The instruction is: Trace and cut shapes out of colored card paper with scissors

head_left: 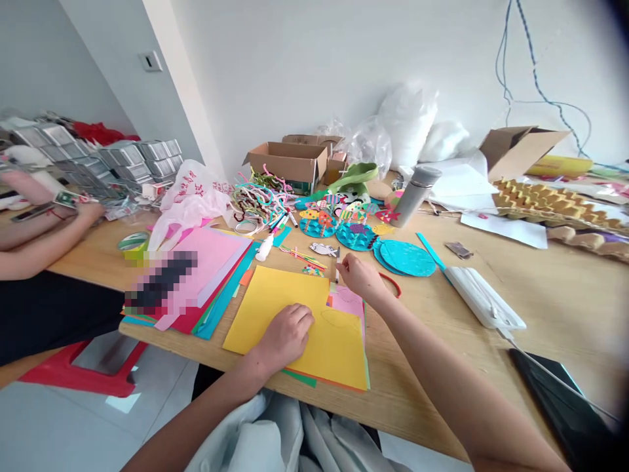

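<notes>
The left hand lies palm down on the yellow sheet, with its fingers bent and side by side; the thumb is hidden, so I cannot tell if this grip is apart or together. The sheet is placed near the front edge of the desk, and a curved outline is drawn at its right part. In its upper right corner a piece is missing, and there a pink sheet shows. The right hand is just beyond this corner, its grip clamped on a pen by the fingertips. Near the pen lies a white fish cut-out. Blue discs are lying to the right of it. A stack of coloured sheets covers the left front corner of the desk, and a white glue bottle is just beside the stack.
</notes>
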Motion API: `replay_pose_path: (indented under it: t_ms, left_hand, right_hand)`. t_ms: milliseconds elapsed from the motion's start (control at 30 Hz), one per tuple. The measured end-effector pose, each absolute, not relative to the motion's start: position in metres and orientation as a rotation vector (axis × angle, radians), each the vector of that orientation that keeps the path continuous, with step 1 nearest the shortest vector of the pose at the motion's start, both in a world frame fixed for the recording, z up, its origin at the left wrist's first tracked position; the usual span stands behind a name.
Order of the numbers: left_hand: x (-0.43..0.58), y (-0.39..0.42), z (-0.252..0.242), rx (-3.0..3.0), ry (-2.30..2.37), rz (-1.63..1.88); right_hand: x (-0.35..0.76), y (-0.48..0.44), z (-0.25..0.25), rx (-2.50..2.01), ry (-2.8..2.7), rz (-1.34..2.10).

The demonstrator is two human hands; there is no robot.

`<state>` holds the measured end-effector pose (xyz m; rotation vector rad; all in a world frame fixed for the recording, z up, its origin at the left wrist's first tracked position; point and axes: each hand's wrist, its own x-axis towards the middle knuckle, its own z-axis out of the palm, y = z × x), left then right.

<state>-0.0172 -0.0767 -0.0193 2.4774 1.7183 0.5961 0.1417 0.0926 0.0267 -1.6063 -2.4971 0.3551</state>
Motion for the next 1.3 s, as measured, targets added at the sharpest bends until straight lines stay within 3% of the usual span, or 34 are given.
replay_pose_path:
  t_ms: [400, 733, 967, 1300]
  left_hand:
    - [-0.018, -0.078, -0.019, 2.504, 1.712, 0.506]
    - [-0.018, -0.079, -0.016, 2.527, 1.722, 0.449]
    - [-0.019, -0.081, -0.008, 2.51, 1.704, 0.549]
    - [-0.054, -0.128, 0.006, 2.205, 1.959, 1.062]
  right_hand:
    - [0.139, 0.119, 0.007, -1.779, -2.588, 0.23]
    - [0.173, 0.093, 0.015, -1.541, -2.489, 0.077]
    - [0.213, 0.019, -0.021, -1.1, -2.151, -0.018]
    - [0.21, 0.026, -0.033, -1.08, -1.982, -0.2]
